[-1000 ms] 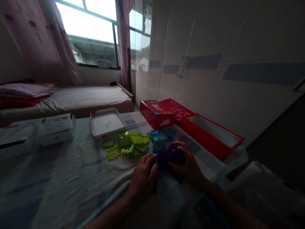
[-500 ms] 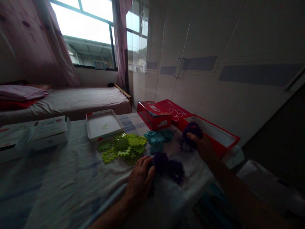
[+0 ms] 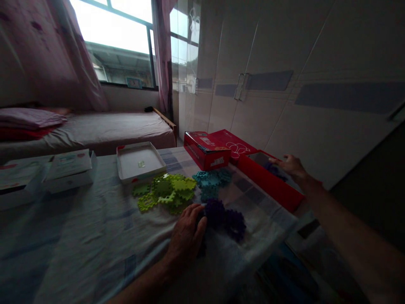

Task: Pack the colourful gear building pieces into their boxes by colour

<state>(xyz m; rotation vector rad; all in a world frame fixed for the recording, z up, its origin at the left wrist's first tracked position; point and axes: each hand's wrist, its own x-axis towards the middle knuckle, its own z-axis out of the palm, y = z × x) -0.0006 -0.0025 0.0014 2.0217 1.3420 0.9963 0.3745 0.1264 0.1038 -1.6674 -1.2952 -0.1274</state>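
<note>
Half a second ago the right hand (image 3: 292, 166) held a purple clump in front of the red tray (image 3: 268, 183); now the hand is over the tray, with purple pieces (image 3: 274, 169) inside below its fingers. Its fingers are loosely spread, wide rather than clenched; whether any fingertip touches the pieces cannot be told.

More purple lies in a pile (image 3: 226, 217) on the cloth (image 3: 104, 228), right beside the left hand (image 3: 188, 230). That hand stays at the pile's left edge, fingers slightly bent and thumb apart; dark bits show by the thumb, but I cannot tell if it grips them.

In the pile the pieces are deep purple, nearly black in the dim light, with toothed, gear-like edges. They overlap in a heap, and one at the right shows a ring shape. The purple in the tray is partly hidden by the hand and the tray wall, its outlines blurred.

Just behind the pile are flat teal pieces (image 3: 211, 179), and to their left a heap of lime green pieces (image 3: 174, 190), toothed too. A closed red box (image 3: 207, 151) stands behind the teal.
</note>
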